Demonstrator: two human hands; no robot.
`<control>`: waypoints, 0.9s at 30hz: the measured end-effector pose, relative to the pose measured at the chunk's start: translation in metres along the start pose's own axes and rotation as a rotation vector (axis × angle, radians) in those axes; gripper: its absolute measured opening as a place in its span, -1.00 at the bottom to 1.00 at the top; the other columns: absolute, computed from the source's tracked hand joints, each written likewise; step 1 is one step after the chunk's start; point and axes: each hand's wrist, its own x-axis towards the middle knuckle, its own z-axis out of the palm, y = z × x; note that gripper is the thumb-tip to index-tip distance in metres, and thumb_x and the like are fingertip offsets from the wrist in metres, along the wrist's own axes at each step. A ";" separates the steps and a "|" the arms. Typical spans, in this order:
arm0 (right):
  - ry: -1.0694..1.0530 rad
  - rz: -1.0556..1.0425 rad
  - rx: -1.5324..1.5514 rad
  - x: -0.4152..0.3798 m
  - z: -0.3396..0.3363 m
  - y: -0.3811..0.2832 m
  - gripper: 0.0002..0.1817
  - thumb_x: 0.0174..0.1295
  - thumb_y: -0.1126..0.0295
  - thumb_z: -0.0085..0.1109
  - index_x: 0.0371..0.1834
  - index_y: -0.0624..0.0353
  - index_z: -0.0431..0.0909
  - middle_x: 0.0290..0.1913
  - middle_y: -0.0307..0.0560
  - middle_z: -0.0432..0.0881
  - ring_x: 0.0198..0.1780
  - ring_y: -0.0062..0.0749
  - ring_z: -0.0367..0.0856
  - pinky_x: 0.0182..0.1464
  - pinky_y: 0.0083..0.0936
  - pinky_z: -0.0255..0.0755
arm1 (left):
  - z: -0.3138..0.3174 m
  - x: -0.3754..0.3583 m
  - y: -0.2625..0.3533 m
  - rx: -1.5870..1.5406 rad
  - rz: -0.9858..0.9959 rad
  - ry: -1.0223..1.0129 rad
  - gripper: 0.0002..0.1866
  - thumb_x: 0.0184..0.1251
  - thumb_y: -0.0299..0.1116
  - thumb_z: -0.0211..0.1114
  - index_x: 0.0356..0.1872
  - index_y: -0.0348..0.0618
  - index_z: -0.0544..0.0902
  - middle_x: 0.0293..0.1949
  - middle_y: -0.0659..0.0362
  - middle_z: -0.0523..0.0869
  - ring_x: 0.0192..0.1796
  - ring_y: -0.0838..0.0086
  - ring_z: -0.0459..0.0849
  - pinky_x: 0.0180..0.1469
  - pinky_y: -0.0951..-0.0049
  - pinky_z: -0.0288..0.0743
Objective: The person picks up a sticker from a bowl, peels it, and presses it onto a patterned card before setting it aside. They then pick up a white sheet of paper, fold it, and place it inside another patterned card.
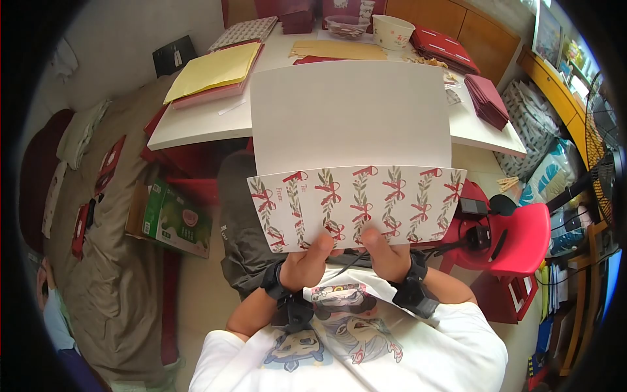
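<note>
Both hands hold up a large folded sheet of stiff paper, with a plain white upper panel (353, 117) and a patterned lower flap (405, 196). Green sprigs and red bows run in rows over the flap, and "To: From:" is printed near its left side. My left hand (307, 262) grips the lower edge left of the middle, thumb on the printed face. Just beside it, my right hand (386, 256) pinches the same edge, thumb also in front. The other fingers are hidden behind the paper. Each wrist carries a black strap with a small device.
Ahead stands a white table (196, 127) bearing yellow sheets (214, 70), dark red folded stacks (486, 99) and a paper tub (392, 31). A red plastic chair (526, 238) is at the right. A green carton (176, 219) sits at the left beside a bed (124, 261).
</note>
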 end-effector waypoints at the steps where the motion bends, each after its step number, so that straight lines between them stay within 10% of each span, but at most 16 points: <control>1: 0.034 0.037 -0.007 -0.001 0.000 0.001 -0.80 0.21 0.39 -0.15 -0.30 0.29 0.44 -0.39 -0.14 0.53 -0.36 -0.55 0.45 -0.31 -0.66 0.33 | 0.000 0.001 0.001 0.000 0.000 -0.001 -0.53 0.21 0.05 -0.13 -0.24 -0.21 0.41 -0.41 0.20 0.51 -0.47 0.61 0.41 -0.47 0.63 0.25; 27: 0.295 0.147 0.222 -0.001 -0.016 0.021 -0.60 0.10 0.13 0.05 -0.12 0.20 0.37 -0.26 -0.23 0.48 -0.27 -0.63 0.44 -0.32 -0.68 0.37 | -0.011 0.015 -0.004 -0.115 0.066 0.126 -0.75 0.26 -0.23 -0.10 -0.38 -0.24 0.36 -0.54 0.20 0.42 -0.56 0.61 0.31 -0.55 0.65 0.16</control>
